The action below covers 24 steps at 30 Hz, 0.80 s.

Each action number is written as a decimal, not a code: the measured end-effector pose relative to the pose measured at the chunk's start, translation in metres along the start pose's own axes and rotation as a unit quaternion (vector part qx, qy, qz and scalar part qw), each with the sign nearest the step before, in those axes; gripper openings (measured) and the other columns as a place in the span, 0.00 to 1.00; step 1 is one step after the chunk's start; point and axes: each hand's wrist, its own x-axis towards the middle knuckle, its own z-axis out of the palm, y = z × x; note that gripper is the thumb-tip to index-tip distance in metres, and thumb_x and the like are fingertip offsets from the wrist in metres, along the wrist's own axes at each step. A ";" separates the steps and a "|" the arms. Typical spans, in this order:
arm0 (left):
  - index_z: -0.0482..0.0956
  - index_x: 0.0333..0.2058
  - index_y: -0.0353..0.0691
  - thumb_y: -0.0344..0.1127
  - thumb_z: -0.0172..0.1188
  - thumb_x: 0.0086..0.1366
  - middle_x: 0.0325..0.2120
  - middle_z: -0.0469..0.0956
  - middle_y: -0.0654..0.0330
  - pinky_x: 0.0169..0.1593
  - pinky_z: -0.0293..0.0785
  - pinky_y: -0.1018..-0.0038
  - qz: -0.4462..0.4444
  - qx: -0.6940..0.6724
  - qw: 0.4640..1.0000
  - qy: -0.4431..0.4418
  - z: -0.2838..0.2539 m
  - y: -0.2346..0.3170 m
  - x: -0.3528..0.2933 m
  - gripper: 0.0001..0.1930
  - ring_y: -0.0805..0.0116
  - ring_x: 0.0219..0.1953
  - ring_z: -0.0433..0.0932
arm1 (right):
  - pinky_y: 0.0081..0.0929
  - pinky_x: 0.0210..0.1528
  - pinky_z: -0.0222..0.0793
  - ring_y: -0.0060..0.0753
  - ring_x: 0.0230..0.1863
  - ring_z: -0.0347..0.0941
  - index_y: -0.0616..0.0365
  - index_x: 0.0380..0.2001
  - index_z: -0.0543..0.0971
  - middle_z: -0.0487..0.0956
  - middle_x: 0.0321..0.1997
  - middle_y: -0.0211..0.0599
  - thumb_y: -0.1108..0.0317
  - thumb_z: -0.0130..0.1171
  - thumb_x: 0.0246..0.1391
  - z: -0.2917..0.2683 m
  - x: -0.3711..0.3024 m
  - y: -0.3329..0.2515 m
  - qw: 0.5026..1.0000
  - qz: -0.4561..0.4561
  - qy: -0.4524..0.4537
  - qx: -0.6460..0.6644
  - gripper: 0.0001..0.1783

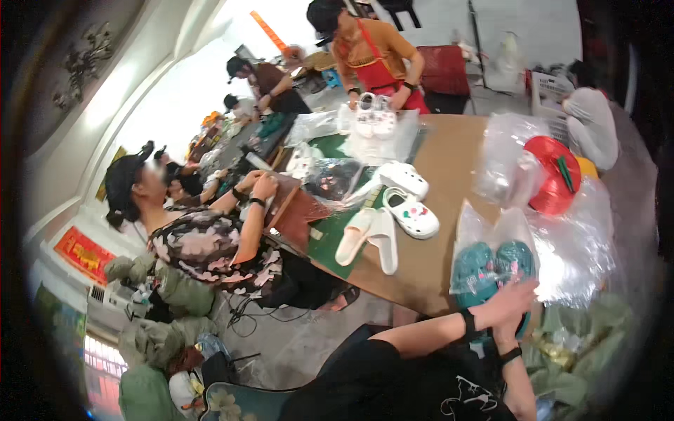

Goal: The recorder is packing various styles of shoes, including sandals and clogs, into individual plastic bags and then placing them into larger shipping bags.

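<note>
Teal clogs (474, 266) sit side by side at the right of the frame, at the near edge of the brown table (455, 168), with clear plastic bagging (472, 223) over them; whether that is one bag or two, I can't tell. Both of the person's hands are at the near end of the pair. The left hand (510, 299) reaches across on top, its fingers fairly straight and close together, up against the plastic and the footwear; I can't tell whether they pinch anything. The right hand (503, 328) is just below and partly covered by the left, so how far its fingers are bent, or what they grasp, is hidden from me.

As for writing, the red banner (84, 254) at the left of the frame carries yellow markings, too blurred to read. A co-worker's red apron (375, 76), top centre, has a small mark on the chest, also unreadable. The person's black shirt (414, 386) shows a white line drawing at the bottom of the frame. No label on the teal pair is clear enough to make out.

White slides (381, 242) and a decorated white clog (415, 219) lie near the middle of the frame.
</note>
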 end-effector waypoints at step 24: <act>0.65 0.54 0.37 0.22 0.51 0.58 0.55 0.62 0.47 0.60 0.59 0.64 -0.194 -0.208 0.924 0.256 -0.154 0.039 -0.057 0.23 0.51 0.57 0.62 | 0.25 0.41 0.72 0.28 0.38 0.74 0.62 0.43 0.73 0.77 0.39 0.34 0.62 0.47 0.58 -0.042 0.036 -0.029 0.731 0.134 -0.006 0.669 0.16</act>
